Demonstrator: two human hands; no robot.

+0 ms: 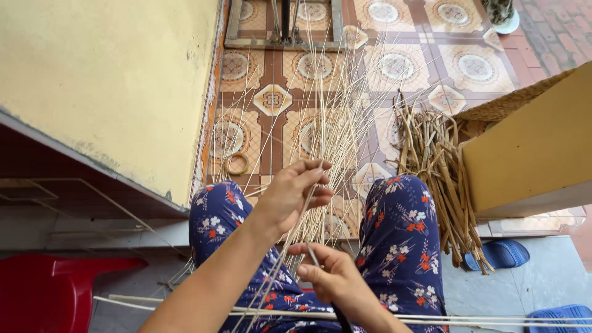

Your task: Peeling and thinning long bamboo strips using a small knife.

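Closest to the viewer, the person's right hand (pixel 333 274) sits low between the knees, its fingers (pixel 311 251) pinched around one thin pale strand and what looks like a dark-handled tool, steadying the near end of the work. Just above it the left hand (pixel 295 192) is curled over the bundle of thin reeds (pixel 324 139), fingers closed loosely on a few of them, seemingly to pick out single strands while the rest fan away freely. The reeds spread outward from the lap across the patterned tile floor (pixel 274 98), so their far ends lie apart and do not tangle. The knees, in blue floral trousers (pixel 401 234), are parted to bracket the bundle. A heap of thicker dried stalks (pixel 441 172) leans by a yellow box (pixel 536 148) on the right, within arm's reach. A small ring of coiled fibre (pixel 237 164) lies on the tiles, and a red plastic stool (pixel 49 290) stands at the lower left. Long pale splints (pixel 493 319) cross the lap.
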